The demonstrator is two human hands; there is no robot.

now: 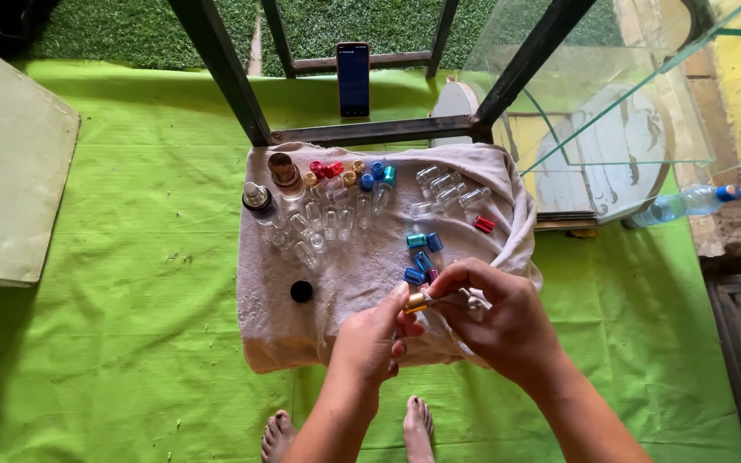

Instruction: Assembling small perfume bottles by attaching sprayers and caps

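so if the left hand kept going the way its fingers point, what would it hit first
Beyond the gold cap it pinches, the left hand points up and right, so probably the right hand's fingers, then the blue caps on the towel; depth is unclear.

Low in the middle of the frame, the left hand [375, 339] pinches a small gold cap [417, 301] with thumb and forefinger, while the right hand [508, 321] grips a small clear glass vial [465, 299] that meets the cap. Both hover over a beige towel [345, 283] spread on a green cloth [113, 300]. On the towel's upper part lie empty glass vials [323, 225] and red, gold and blue caps [349, 173]; loose blue caps [423, 249] sit just above the hands. A black round lid [301, 291] lies left of centre. A phone [353, 79] stands at the top, and a plastic bottle [688, 202] lies at the right.
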